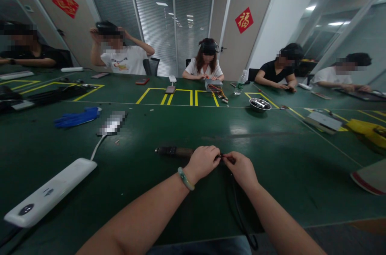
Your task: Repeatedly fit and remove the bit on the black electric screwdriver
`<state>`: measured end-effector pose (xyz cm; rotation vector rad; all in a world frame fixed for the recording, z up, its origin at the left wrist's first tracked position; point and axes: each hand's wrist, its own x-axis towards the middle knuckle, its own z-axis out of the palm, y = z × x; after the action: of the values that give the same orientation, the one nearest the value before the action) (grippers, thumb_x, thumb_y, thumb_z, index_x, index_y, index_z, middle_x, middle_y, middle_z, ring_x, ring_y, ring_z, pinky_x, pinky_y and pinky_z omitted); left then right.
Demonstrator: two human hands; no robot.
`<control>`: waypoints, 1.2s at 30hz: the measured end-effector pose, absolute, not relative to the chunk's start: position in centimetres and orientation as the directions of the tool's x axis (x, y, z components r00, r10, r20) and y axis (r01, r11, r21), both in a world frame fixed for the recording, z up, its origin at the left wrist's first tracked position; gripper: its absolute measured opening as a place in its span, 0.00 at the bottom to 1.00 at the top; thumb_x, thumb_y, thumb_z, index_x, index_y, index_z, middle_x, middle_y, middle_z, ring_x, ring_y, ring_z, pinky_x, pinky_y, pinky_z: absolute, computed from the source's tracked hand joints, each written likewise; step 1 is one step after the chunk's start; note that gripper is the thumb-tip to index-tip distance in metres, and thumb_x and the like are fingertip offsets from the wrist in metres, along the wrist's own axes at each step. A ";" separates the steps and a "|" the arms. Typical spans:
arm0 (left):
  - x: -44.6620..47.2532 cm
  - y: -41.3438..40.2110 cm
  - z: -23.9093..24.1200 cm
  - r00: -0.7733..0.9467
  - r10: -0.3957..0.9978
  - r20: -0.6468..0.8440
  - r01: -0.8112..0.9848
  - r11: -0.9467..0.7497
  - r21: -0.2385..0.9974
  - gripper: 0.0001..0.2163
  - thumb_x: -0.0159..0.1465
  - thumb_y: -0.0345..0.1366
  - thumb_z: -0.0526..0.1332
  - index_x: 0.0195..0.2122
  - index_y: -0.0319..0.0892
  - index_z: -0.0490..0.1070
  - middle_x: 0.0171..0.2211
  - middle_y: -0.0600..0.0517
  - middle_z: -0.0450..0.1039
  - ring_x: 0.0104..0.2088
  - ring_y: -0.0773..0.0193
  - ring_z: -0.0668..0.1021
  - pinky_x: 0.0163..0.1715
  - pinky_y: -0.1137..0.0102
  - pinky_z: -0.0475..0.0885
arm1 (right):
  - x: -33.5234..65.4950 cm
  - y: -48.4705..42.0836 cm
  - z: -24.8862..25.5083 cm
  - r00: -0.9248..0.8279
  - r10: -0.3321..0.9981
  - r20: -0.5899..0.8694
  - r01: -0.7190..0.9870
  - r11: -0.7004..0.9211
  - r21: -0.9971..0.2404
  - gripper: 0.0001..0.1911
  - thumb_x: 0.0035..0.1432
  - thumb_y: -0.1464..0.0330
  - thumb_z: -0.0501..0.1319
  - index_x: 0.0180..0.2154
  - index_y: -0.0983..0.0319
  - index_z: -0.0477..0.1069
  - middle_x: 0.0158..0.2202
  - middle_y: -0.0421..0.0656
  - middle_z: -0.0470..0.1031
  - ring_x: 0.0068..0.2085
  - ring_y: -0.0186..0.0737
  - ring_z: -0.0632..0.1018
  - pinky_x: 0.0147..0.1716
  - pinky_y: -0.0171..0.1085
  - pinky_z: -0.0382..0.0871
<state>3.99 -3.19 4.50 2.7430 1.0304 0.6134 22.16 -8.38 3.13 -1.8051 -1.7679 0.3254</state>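
Here we are at the near side of the green counter (169, 126), and the dark, slim tool (181, 153) lies crosswise in front of the person, its metal tip pointing left. The left hand (205, 162) is curled closed over the tool's rear end — a firm wrap, knuckles up. Close beside it, the right hand (242, 168) has thumb and fingers pinched together on what looks like the top of the black cable (237, 198), which drops away toward the counter's near edge. Whether the cable's end is seated in the tool, I can't tell; fingers cover the join.

On handling: the body looks stiff and moderately weighty, probably smooth enough to roll, so the thick barrel seems the place to grip. The cable looks bendy — best taken right by its end, where a tug should strain it least.
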 end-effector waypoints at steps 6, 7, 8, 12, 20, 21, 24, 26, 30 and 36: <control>3.9 -3.3 4.6 0.677 0.658 0.329 0.605 -0.752 0.259 0.05 0.67 0.37 0.57 0.39 0.43 0.69 0.38 0.51 0.73 0.39 0.61 0.76 0.39 0.67 0.69 | 22.5 -7.9 3.8 -0.180 0.930 0.322 0.935 0.263 -0.237 0.11 0.62 0.67 0.55 0.37 0.58 0.77 0.41 0.44 0.78 0.42 0.43 0.76 0.46 0.42 0.66; 3.9 -3.3 4.6 0.678 0.656 0.332 0.605 -0.754 0.255 0.04 0.66 0.37 0.57 0.39 0.43 0.69 0.38 0.51 0.73 0.39 0.61 0.76 0.40 0.66 0.69 | 22.5 -7.7 3.9 -0.210 0.924 0.320 0.935 0.285 -0.210 0.11 0.63 0.67 0.55 0.37 0.58 0.77 0.45 0.45 0.77 0.45 0.43 0.75 0.48 0.42 0.66; 3.9 -3.3 4.6 0.678 0.655 0.333 0.605 -0.755 0.253 0.04 0.66 0.36 0.57 0.39 0.43 0.68 0.38 0.51 0.73 0.39 0.60 0.76 0.40 0.66 0.69 | 22.5 -7.5 3.9 -0.232 0.922 0.310 0.933 0.301 -0.197 0.11 0.63 0.68 0.55 0.37 0.58 0.76 0.49 0.45 0.76 0.48 0.44 0.75 0.50 0.43 0.65; 3.8 -3.4 4.6 0.683 0.652 0.329 0.595 -0.758 0.268 0.06 0.65 0.35 0.58 0.42 0.43 0.68 0.40 0.50 0.74 0.41 0.59 0.76 0.44 0.64 0.70 | 22.7 -6.9 3.8 -0.227 0.957 0.179 0.944 0.262 -0.202 0.12 0.63 0.69 0.53 0.44 0.58 0.73 0.48 0.44 0.76 0.45 0.41 0.77 0.44 0.39 0.68; 2.9 -4.0 5.2 0.716 0.495 0.492 0.412 -0.869 0.274 0.10 0.65 0.32 0.57 0.48 0.46 0.67 0.54 0.53 0.70 0.61 0.64 0.64 0.65 0.63 0.53 | 22.8 -5.0 3.7 -0.288 0.935 0.209 0.949 0.307 -0.065 0.07 0.63 0.73 0.52 0.35 0.61 0.69 0.33 0.43 0.77 0.38 0.41 0.77 0.42 0.38 0.61; 2.8 -4.0 5.4 0.721 0.477 0.502 0.388 -0.879 0.277 0.10 0.66 0.31 0.56 0.48 0.46 0.68 0.54 0.53 0.70 0.61 0.65 0.65 0.65 0.63 0.53 | 22.8 -4.5 3.7 -0.286 0.934 0.216 0.949 0.307 -0.068 0.08 0.63 0.72 0.52 0.36 0.61 0.69 0.34 0.44 0.77 0.38 0.41 0.77 0.42 0.38 0.61; 2.2 -3.9 5.6 0.731 0.451 0.512 0.349 -0.892 0.286 0.10 0.66 0.31 0.55 0.47 0.45 0.69 0.54 0.53 0.71 0.61 0.65 0.66 0.65 0.63 0.54 | 23.6 -3.5 3.8 -0.254 0.941 0.226 0.955 0.281 -0.096 0.09 0.64 0.69 0.52 0.40 0.61 0.70 0.37 0.44 0.78 0.40 0.41 0.77 0.43 0.39 0.61; 1.7 -3.8 5.7 0.725 0.464 0.509 0.350 -0.885 0.307 0.10 0.66 0.31 0.55 0.47 0.46 0.70 0.53 0.53 0.71 0.60 0.65 0.67 0.64 0.63 0.55 | 25.2 -3.4 3.9 -0.185 0.955 0.233 0.970 0.215 -0.113 0.10 0.64 0.67 0.52 0.41 0.60 0.71 0.40 0.45 0.78 0.42 0.43 0.77 0.43 0.39 0.62; 1.2 -3.5 5.5 0.702 0.531 0.475 0.392 -0.844 0.365 0.11 0.66 0.32 0.56 0.48 0.47 0.69 0.53 0.55 0.71 0.59 0.66 0.68 0.62 0.65 0.59 | 30.9 -5.7 4.0 0.095 0.977 0.193 0.987 -0.067 -0.144 0.15 0.64 0.61 0.49 0.41 0.58 0.72 0.38 0.46 0.78 0.40 0.47 0.78 0.37 0.41 0.65; 1.2 -2.6 3.9 0.703 0.613 0.360 0.473 -0.781 0.408 0.19 0.67 0.43 0.55 0.58 0.48 0.64 0.61 0.51 0.64 0.64 0.60 0.61 0.64 0.58 0.56 | 39.0 -13.4 3.1 0.480 0.875 0.069 0.870 -0.464 -0.166 0.23 0.62 0.51 0.46 0.43 0.55 0.71 0.37 0.49 0.78 0.33 0.51 0.79 0.26 0.42 0.65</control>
<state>1.21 -2.55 3.89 2.6275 0.8586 0.7041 39.03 -13.36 3.10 -2.5451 -1.5163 0.0378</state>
